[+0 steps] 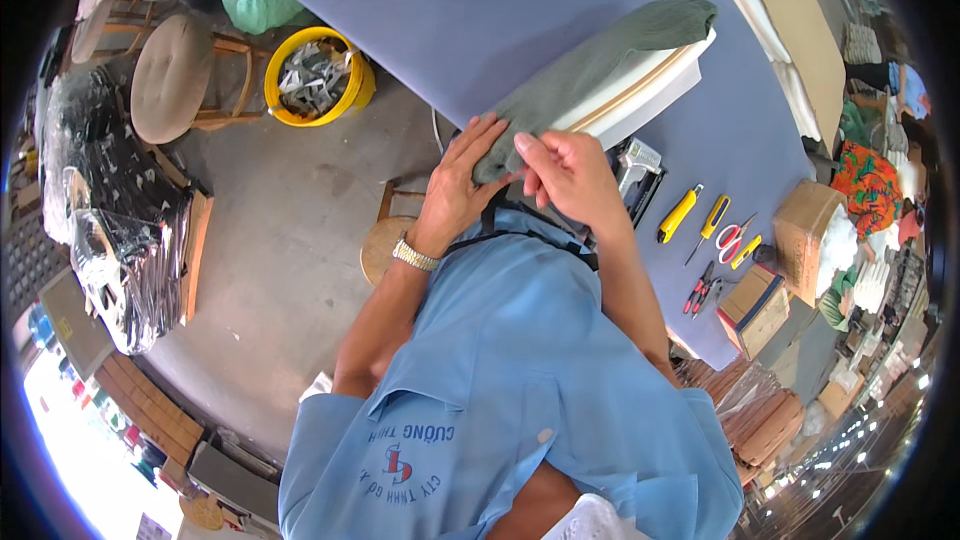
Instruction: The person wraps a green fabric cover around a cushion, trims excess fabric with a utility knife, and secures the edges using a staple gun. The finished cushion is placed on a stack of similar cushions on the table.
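Observation:
A long padded piece, like a seat cushion, lies at an angle on the blue-covered table, with its near end at the table edge before me. Dark green fabric [580, 65] covers its upper side, while white padding [615, 105] and a thin tan strip [650, 73] show along its right flank. My left hand [465, 175] grips the fabric at the near end, its fingers stretched over the top. Close beside it, my right hand [575, 175] is closed with the thumb pressing the fabric edge; its fingertips are partly hidden.
Right of the cushion lie a staple gun [637, 165], a yellow utility knife [680, 213], a screwdriver [708, 230], scissors [733, 238] and pliers [699, 289]. A small box [753, 310] stands at the table's edge. Left on the floor are a yellow bucket [371, 90] of scraps and stools [172, 78].

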